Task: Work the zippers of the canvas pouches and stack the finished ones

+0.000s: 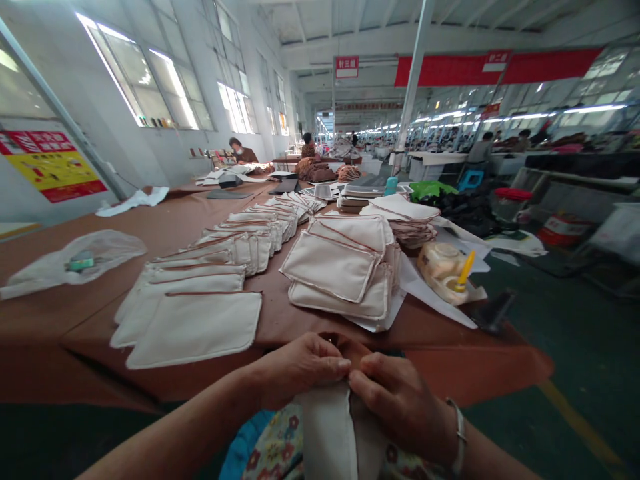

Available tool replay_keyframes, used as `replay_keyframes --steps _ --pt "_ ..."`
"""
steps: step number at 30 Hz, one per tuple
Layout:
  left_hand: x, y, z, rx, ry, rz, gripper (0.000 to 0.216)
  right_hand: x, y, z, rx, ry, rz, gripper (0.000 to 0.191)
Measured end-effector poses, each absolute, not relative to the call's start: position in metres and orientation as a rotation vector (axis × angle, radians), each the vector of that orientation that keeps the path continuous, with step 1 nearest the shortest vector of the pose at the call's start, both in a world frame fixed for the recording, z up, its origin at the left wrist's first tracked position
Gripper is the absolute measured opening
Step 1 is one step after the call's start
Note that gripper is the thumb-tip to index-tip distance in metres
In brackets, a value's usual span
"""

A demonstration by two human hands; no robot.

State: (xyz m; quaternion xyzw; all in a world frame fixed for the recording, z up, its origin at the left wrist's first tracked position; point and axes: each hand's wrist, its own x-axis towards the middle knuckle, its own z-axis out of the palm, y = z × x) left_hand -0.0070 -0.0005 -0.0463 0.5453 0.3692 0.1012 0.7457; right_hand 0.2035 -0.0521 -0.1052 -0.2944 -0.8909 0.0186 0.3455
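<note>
My left hand (300, 367) and my right hand (397, 400) meet at the near edge of the brown table (75, 313). Both are closed in a pinch on the top edge of a cream fabric pouch (327, 433) that hangs down over my lap. The thumbs nearly touch. A bracelet sits on my right wrist. Just beyond my hands lies a row of flat cream pouches (195, 327) with brown trim. A stack of similar pouches (335, 267) rests to the right of that row.
A plastic bottle with a yellow tool (450, 270) lies on white paper at the table's right edge. A clear plastic bag (70, 260) lies at left. More pouch stacks (405, 217) run down the table. Seated people work far back. The green floor aisle is to the right.
</note>
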Motion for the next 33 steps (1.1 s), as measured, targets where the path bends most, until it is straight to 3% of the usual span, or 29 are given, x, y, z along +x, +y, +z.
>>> replay_keyframes --steps 5,12,16,19,23,27,33 --pt "-0.01 0.001 -0.041 1.407 0.761 0.133 0.049 0.206 -0.057 -0.098 -0.716 -2.365 -0.088 0.021" --pt "-0.006 -0.002 -0.028 1.978 0.675 0.053 0.017 0.204 -0.061 -0.104 -0.578 -2.321 -0.138 0.021" --pt "-0.006 -0.003 -0.028 2.108 0.669 0.112 0.02 0.204 -0.063 -0.108 -0.777 -2.15 0.245 0.011" --pt "-0.008 -0.002 -0.028 2.103 0.684 0.129 0.016 0.205 -0.061 -0.099 -1.016 -1.891 0.758 0.026" --pt "-0.008 -0.004 -0.026 2.034 0.676 0.115 0.015 0.207 -0.055 -0.08 -0.944 -1.91 1.196 0.041" --pt "-0.006 -0.009 -0.027 1.82 0.666 0.15 0.014 0.206 -0.056 -0.074 -0.873 -1.898 1.266 0.04" --pt "-0.003 -0.011 -0.038 1.732 0.769 0.247 0.024 0.202 -0.056 -0.074 -0.941 -1.969 0.989 0.031"
